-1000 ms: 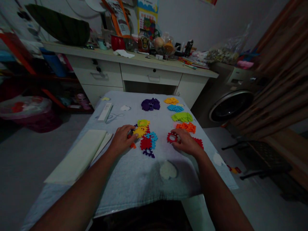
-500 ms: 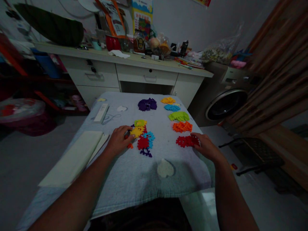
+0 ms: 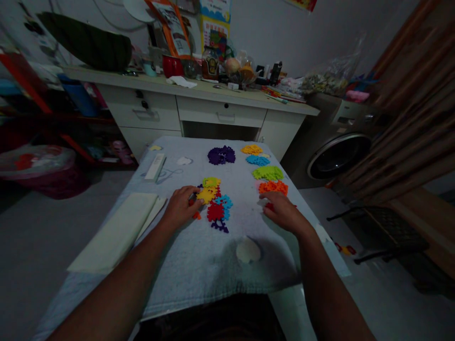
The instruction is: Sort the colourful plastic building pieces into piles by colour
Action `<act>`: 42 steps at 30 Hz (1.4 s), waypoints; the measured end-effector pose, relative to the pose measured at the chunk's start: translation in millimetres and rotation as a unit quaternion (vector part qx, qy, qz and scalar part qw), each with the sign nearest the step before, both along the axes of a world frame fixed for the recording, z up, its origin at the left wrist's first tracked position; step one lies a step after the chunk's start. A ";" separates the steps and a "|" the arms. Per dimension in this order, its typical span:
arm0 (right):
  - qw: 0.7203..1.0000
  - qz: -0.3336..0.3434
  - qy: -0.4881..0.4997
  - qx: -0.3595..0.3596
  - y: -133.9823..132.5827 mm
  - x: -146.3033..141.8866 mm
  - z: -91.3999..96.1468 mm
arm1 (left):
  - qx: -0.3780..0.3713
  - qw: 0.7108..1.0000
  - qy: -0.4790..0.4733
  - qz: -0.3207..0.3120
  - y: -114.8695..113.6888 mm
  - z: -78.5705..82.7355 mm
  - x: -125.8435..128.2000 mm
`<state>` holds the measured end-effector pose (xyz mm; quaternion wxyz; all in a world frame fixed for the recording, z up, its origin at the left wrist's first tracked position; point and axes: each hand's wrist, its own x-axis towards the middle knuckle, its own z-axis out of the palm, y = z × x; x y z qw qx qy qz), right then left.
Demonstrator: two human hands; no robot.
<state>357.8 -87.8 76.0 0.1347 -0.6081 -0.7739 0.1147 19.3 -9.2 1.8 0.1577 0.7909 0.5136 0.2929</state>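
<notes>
My left hand [image 3: 182, 206] rests on the cloth, thumb and forefinger at the left edge of a yellow interlocking plastic piece [image 3: 206, 194], gripping it. That piece belongs to a flat cluster with a lime piece [image 3: 212, 182], a red piece [image 3: 215, 211], a blue piece [image 3: 225, 203] and a dark purple piece [image 3: 220, 226]. Small orange bits [image 3: 196, 215] show by my left thumb. My right hand [image 3: 283, 211], thumb and forefinger apart, hovers over or touches the pile of red pieces [image 3: 270, 206], covering most of it. Nothing shows between its fingers.
Piles of orange [image 3: 273, 188], lime [image 3: 268, 173], blue [image 3: 258, 160], yellow [image 3: 251, 149] and purple pieces [image 3: 221, 155] lie on the cloth-covered table [image 3: 199, 265]. Left are a folded pale sheet [image 3: 115, 232] and a white box [image 3: 155, 167]. A cluttered cabinet [image 3: 199, 106] stands behind.
My right hand has moved left across the red pile and now covers most of it. My left hand stays at the yellow piece. The whole view has shifted slightly.
</notes>
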 end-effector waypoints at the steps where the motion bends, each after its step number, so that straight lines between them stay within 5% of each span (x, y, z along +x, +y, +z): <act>1: 0.999 0.034 0.010 -0.005 3.8 -13.9 1.1 | 0.000 1.000 -0.002 -0.002 -0.2 0.4 0.0; 5: 0.991 0.134 0.025 -0.008 22.1 -62.3 -3.1 | -0.004 1.000 -0.007 0.004 0.1 1.2 -0.2; 10: 0.986 0.166 0.001 -0.010 45.0 -91.0 -18.8 | 0.005 1.000 -0.001 0.001 2.2 -2.4 -0.8; 29: 0.990 0.118 0.074 -0.028 51.2 -68.1 -43.3 | -0.017 1.000 -0.012 0.016 0.9 -0.4 0.0; 38: 0.991 0.131 0.023 -0.018 51.3 -65.1 -11.1 | -0.011 0.999 -0.014 0.039 6.2 -1.3 0.2; 42: 0.993 0.120 -0.005 -0.009 72.5 -44.8 7.0 | 0.014 0.999 -0.003 0.032 8.6 -3.8 0.0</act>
